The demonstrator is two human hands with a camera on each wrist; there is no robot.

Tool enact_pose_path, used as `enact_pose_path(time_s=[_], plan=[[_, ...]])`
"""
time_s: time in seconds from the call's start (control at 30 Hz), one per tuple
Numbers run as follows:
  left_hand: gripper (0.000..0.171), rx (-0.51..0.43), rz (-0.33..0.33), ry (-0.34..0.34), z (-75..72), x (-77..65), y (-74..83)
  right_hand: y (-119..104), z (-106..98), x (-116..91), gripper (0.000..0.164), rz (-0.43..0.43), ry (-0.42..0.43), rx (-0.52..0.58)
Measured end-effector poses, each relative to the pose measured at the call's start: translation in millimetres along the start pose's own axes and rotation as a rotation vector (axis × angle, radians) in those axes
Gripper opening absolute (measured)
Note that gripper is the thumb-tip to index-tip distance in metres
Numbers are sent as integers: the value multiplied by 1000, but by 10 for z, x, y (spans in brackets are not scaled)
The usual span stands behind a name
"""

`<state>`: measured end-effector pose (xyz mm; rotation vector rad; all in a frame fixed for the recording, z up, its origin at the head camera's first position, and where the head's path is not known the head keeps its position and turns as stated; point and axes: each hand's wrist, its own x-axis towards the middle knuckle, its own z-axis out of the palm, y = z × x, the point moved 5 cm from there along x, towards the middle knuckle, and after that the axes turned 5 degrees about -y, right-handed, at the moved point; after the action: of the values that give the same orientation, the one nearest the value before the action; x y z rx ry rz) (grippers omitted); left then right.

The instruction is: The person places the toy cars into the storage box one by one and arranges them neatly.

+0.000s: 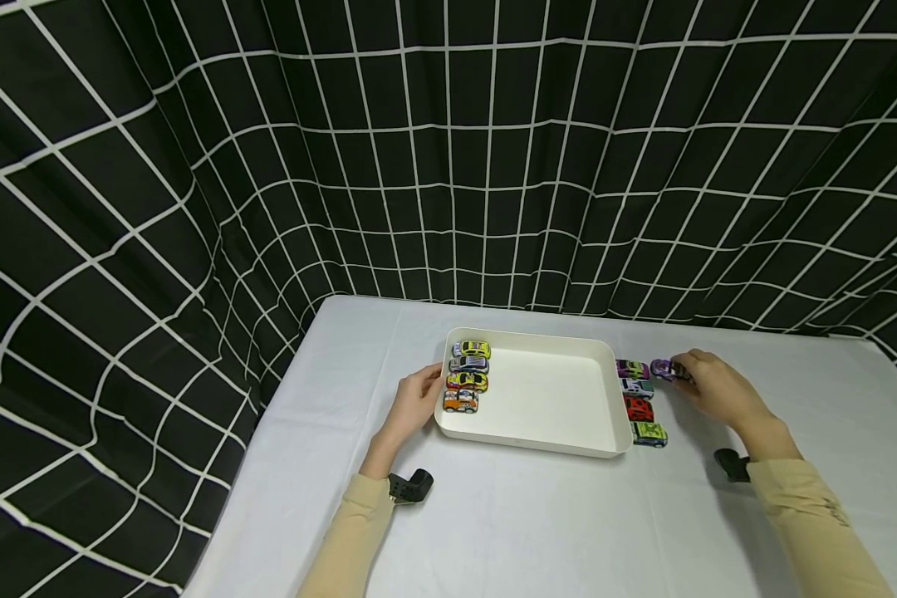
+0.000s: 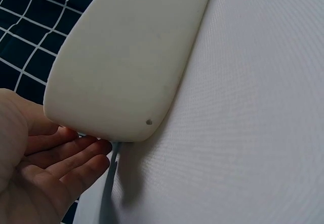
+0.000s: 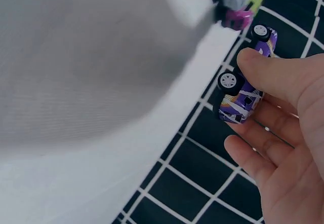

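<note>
My right hand (image 1: 718, 390) pinches a purple toy car (image 3: 242, 100) between thumb and fingers. In the head view this purple car sits at the far end of a row of toy cars, right beside the pink-and-green toy car (image 1: 632, 370). My left hand (image 1: 416, 397) rests against the left end of a shallow white tray (image 1: 538, 440). In the left wrist view its fingers (image 2: 83, 171) lie fairly straight along the tray's end wall, touching it. Inside the tray, along its left wall, several toy cars stand in a column, among them an orange one (image 1: 460, 402).
Outside the tray's right wall a white toy car (image 1: 637, 388), a red toy car (image 1: 639, 409) and a lime-green toy car (image 1: 649, 433) line up on a white-covered table (image 1: 538, 523). A black curtain with white grid lines (image 1: 523, 166) hangs behind.
</note>
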<state>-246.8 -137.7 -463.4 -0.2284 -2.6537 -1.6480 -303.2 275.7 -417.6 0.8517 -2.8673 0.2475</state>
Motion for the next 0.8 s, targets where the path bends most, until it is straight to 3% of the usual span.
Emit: enact_pose_path(time_s=[0.37,0.57,0.8], plan=[[35,3,-4,8,-8,8,7,-280,-143,73,27,-30,-9,-6],[35,8,-7,11,-8,10,7,-446,-239,118,27,-92,40,-19],[34,9,-5,10,-4,3,3,-651,-295,183,29,-127,27,-46]])
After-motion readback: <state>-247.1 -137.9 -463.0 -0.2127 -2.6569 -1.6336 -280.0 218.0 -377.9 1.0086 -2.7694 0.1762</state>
